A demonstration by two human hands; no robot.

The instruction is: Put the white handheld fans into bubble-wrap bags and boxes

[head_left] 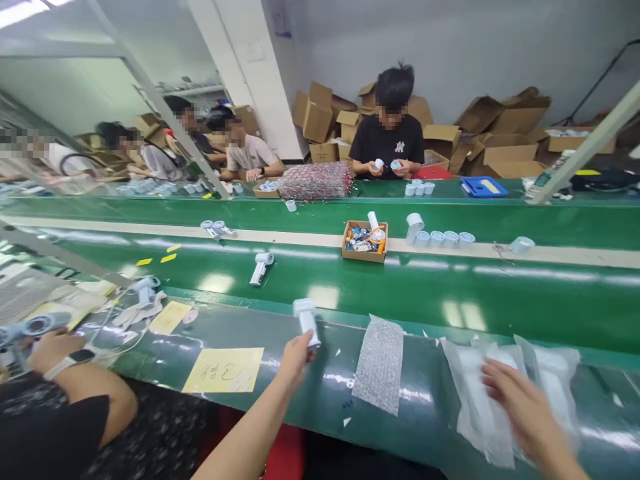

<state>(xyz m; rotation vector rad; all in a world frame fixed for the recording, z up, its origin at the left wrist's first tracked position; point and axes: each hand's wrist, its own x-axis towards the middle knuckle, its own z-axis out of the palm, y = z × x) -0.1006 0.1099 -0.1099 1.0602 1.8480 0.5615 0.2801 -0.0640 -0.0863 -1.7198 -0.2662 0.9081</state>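
Observation:
My left hand (299, 357) grips the handle of a white handheld device (305, 316) above the near edge of the green bench. On the right, my right hand (515, 393) has its fingers stretched out over a device wrapped in a translucent bag (475, 390). Another bagged device (553, 380) lies just beyond it to the right. Between my hands a sheet of bubble wrap (380, 365) lies flat. A yellow paper with handwriting (223, 370) is left of my left hand.
A green conveyor (400, 287) runs across, with a white device (261, 268) and a cardboard box of small parts (365, 242). At the far left, a co-worker's arm (85, 373) reaches over the bench. Several people sit across, by a red-and-clear bundle (317, 181).

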